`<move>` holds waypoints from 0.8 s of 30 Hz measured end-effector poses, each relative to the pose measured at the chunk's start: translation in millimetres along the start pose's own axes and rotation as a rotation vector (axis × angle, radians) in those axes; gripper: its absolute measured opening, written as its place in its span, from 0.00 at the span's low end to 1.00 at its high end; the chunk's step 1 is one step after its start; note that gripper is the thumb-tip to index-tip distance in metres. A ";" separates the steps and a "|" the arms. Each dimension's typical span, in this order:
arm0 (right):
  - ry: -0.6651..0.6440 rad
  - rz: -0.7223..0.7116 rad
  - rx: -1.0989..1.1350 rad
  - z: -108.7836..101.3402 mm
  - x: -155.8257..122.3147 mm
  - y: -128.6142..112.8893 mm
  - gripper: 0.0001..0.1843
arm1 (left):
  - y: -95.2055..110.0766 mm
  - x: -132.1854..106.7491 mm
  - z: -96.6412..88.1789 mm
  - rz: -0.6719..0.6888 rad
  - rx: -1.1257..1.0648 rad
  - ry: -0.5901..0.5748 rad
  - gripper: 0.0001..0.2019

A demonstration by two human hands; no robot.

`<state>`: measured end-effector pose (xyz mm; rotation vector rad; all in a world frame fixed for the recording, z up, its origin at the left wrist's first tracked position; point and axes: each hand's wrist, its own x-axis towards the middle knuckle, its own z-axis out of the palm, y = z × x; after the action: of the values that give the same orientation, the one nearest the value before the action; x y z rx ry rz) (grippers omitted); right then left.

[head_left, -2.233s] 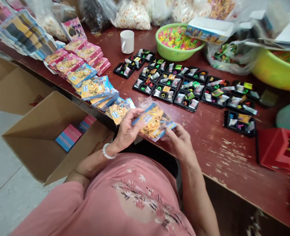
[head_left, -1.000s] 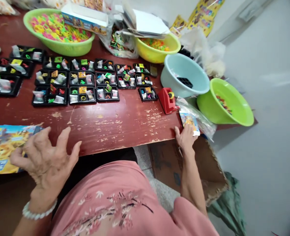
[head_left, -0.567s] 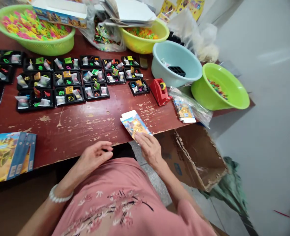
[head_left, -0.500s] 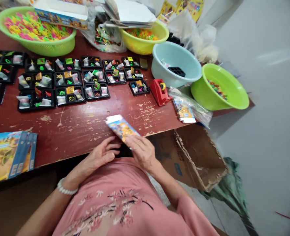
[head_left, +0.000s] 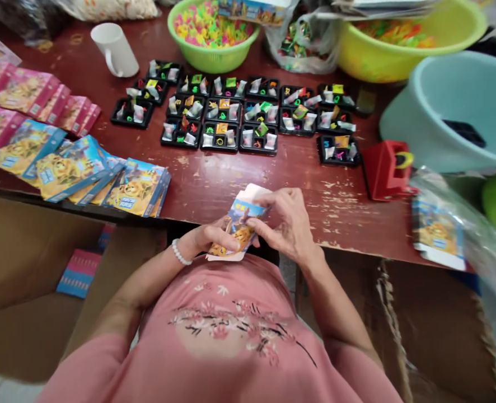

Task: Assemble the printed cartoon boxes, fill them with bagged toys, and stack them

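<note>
Low in front of my body is a small printed cardboard box, blue and yellow, with white flaps sticking out at its top and bottom ends. My left hand is closed around its lower left part, thumb across the printed face. At its upper right edge, my right hand pinches the box between thumb and fingers, close to the top flap. Beyond the hands, black compartment trays with small wrapped packets and bright plastic bits stand in rows on the red-brown table.
Blue printed boxes and pink boxes are stacked at left, near a white mug. To the right are a red tape dispenser, a flat box and a light blue basin. Open cartons sit below the table edge.
The view has swung left, bringing the mug and pink boxes in. My left hand, earlier beside the box, now grips it, and my right hand has shifted to its upper edge.
</note>
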<state>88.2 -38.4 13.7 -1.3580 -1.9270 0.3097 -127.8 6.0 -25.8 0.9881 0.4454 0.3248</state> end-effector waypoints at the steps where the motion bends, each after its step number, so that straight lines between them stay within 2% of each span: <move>1: -0.075 -0.007 0.022 -1.0 2.0 1.3 0.21 | 3.0 -0.3 -0.9 0.006 -0.013 0.005 0.27; 3: -0.136 -0.020 0.064 -1.6 2.6 1.3 0.21 | 9.9 -0.8 0.2 0.018 -0.068 0.038 0.26; 6: -0.018 -0.004 0.090 2.1 0.6 -0.2 0.18 | 17.0 0.2 5.7 0.108 -0.023 0.184 0.27; 8: 0.081 0.037 0.083 8.0 0.6 -0.9 0.15 | 17.6 2.4 9.8 0.195 0.130 0.333 0.25; 10: 0.154 0.060 0.067 15.6 2.5 -1.9 0.15 | 16.3 4.7 13.1 0.265 0.325 0.479 0.18; 13: 0.264 0.078 0.105 26.4 7.1 -3.1 0.16 | 15.5 5.5 16.2 0.331 0.546 0.636 0.13; 14: 0.296 0.103 0.162 29.0 8.2 -3.0 0.16 | 15.9 4.8 16.5 0.352 0.567 0.660 0.12; 16: 0.320 0.185 0.347 32.3 8.4 -1.4 0.27 | 16.6 2.1 16.1 0.369 0.535 0.663 0.13; 18: 0.224 0.290 0.569 34.2 5.1 1.5 0.36 | 15.5 -1.1 14.8 0.351 0.463 0.660 0.15; 21: 0.044 0.459 0.795 39.8 -5.7 5.7 0.27 | 7.4 -2.8 13.4 0.298 0.330 0.679 0.20; 22: 0.046 0.503 0.820 42.8 -10.0 6.3 0.25 | 3.3 -2.0 13.5 0.290 0.274 0.683 0.21; 24: 0.146 0.540 0.782 49.7 -17.9 6.2 0.22 | -5.3 1.3 14.0 0.291 0.154 0.695 0.23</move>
<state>61.2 -41.2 -32.1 -1.2623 -1.0831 1.0633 -119.4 -6.2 -24.0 1.0779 0.9686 0.9188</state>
